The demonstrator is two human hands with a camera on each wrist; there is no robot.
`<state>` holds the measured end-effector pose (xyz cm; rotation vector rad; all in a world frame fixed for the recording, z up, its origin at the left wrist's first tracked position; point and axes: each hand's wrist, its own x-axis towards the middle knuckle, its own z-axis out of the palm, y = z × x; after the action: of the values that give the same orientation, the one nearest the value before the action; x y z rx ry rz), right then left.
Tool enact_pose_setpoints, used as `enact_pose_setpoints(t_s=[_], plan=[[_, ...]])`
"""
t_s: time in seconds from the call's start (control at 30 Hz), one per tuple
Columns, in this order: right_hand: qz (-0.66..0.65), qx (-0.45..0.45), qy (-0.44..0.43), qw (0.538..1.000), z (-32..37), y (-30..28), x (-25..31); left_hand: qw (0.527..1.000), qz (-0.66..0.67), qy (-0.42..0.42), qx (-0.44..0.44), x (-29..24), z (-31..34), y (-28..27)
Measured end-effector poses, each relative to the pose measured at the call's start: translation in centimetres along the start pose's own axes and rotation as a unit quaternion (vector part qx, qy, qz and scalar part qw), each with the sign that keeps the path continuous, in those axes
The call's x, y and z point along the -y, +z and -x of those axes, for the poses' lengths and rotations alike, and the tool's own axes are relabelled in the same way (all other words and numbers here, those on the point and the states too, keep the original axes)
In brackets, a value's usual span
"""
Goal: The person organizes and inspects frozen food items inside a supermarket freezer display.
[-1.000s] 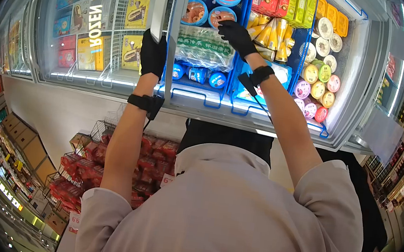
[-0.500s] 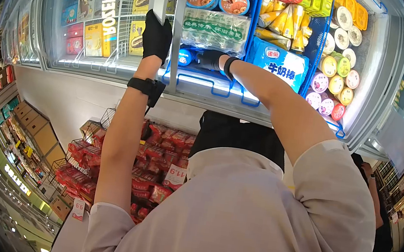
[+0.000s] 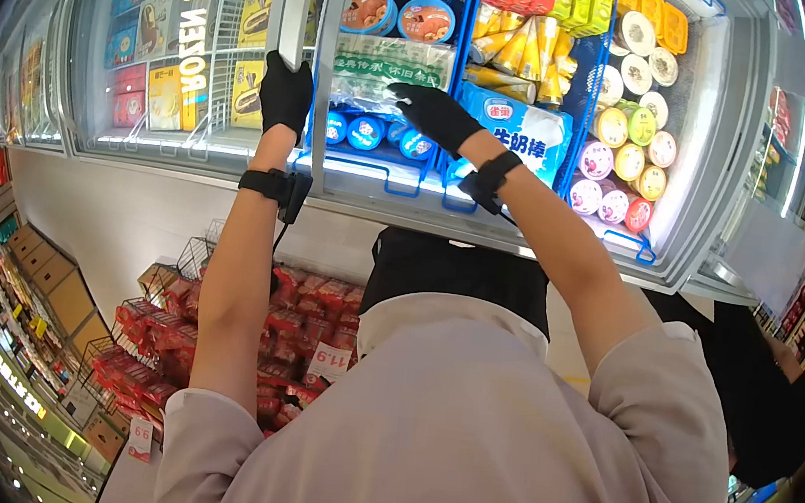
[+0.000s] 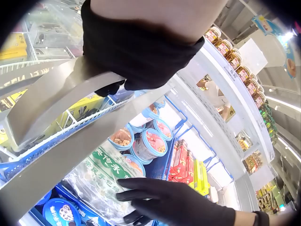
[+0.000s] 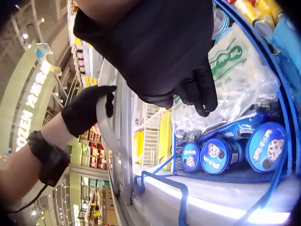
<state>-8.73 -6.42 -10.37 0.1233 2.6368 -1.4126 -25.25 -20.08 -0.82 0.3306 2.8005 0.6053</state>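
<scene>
My black-gloved left hand (image 3: 284, 94) grips the grey handle (image 4: 49, 101) on the freezer's sliding lid, fingers wrapped round it in the left wrist view. My right hand (image 3: 436, 118), also in a black glove, is over a clear plastic bag (image 3: 366, 54) with a green printed band. Its fingers are loosely extended and spread in the left wrist view, holding nothing visible. Just below that hand, blue tubs (image 5: 216, 156) with cookie pictures on their lids lie at the front of a blue wire basket (image 5: 186, 200).
Round ice cream tubs (image 3: 367, 8) sit behind the bag. To the right are a blue milk-bar bag (image 3: 543, 133), yellow cones (image 3: 523, 50) and small cups (image 3: 612, 126). The glass lid (image 3: 177, 43) covers boxes at left. Red packets (image 3: 310, 306) hang below; another person stands at right.
My right hand went from over the round tubs down to the blue tubs at the front, then back up over the bag. The left hand stays on the handle as the head view shifts.
</scene>
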Motion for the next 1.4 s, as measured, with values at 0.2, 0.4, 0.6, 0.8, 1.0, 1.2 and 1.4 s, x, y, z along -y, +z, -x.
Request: enact_pose_setpoints(t_s=[0.2, 0.4, 0.6, 0.8, 1.0, 1.2, 1.4], plan=[[-0.013, -0.200, 0.072, 0.977, 11.0, -8.0, -3.8, 0.999, 0.004, 0.008, 0.043, -4.8, 4.2, 2.7], [-0.050, -0.285, 0.204, 0.935, 21.7, -13.7, -4.6, 0.987, 0.093, 0.084, 0.098, -11.5, 11.6, 10.2], [-0.034, -0.381, 0.193, 0.903, 31.6, -17.1, -6.6, 0.962, 0.119, 0.094, 0.225, -21.7, 20.2, 14.5], [0.040, -0.452, 0.145, 0.879, 38.6, -20.8, -10.5, 0.941, 0.075, 0.145, 0.296, -30.1, 27.1, 18.7], [0.053, -0.512, 0.108, 0.850, 43.7, -24.0, -12.2, 0.909, 0.036, 0.227, 0.347, -35.1, 32.2, 23.2], [0.030, -0.510, 0.106, 0.853, 47.7, -25.2, -13.7, 0.864, 0.086, 0.292, 0.400, -40.5, 37.3, 24.1], [0.076, -0.516, 0.124, 0.844, 50.4, -25.5, -14.7, 0.892, 0.071, 0.264, 0.360, -41.2, 39.4, 28.3]])
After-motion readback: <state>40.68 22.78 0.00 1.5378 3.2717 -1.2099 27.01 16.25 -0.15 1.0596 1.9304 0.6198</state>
